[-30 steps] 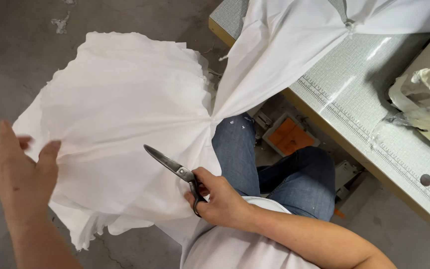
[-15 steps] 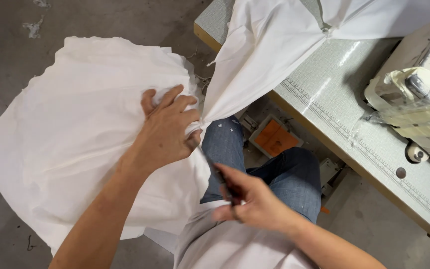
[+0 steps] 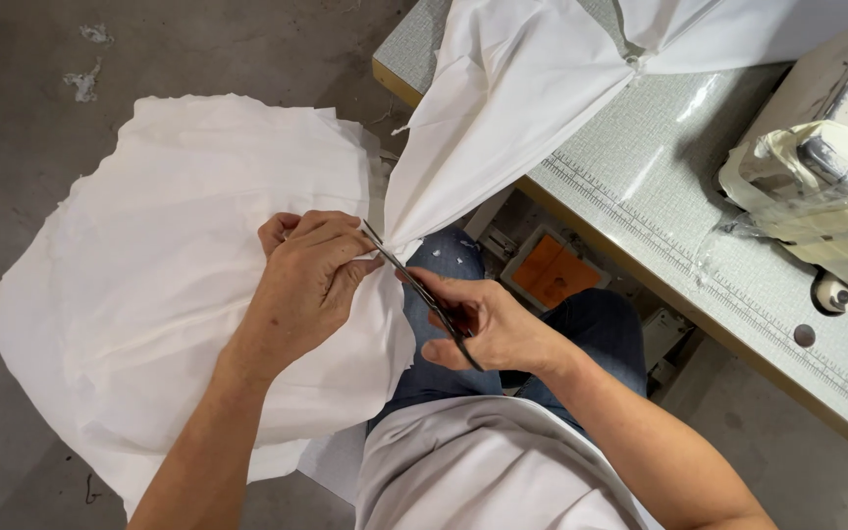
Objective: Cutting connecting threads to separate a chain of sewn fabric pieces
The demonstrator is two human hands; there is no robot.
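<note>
1. The white fabric [image 3: 179,285] spreads over the person's lap and hangs toward the grey floor [image 3: 22,118], left of the scissors [image 3: 422,294].
2. The left hand [image 3: 311,280] is just left of the scissors, fingers curled shut and pinching a gathered bunch of the fabric.
3. The scissors lie slantwise, tips up-left at the pinched gather, touching the cloth there.
4. The right hand [image 3: 488,324] is closed around the scissors' handles, just right of the blades, above the blue-jeaned knees.
5. Up and right of the scissors, the fabric stretches taut onto the worktop [image 3: 660,196], where more of it lies.
6. Far right of the scissors, a cream sewing machine [image 3: 821,182] sits on the worktop.
</note>
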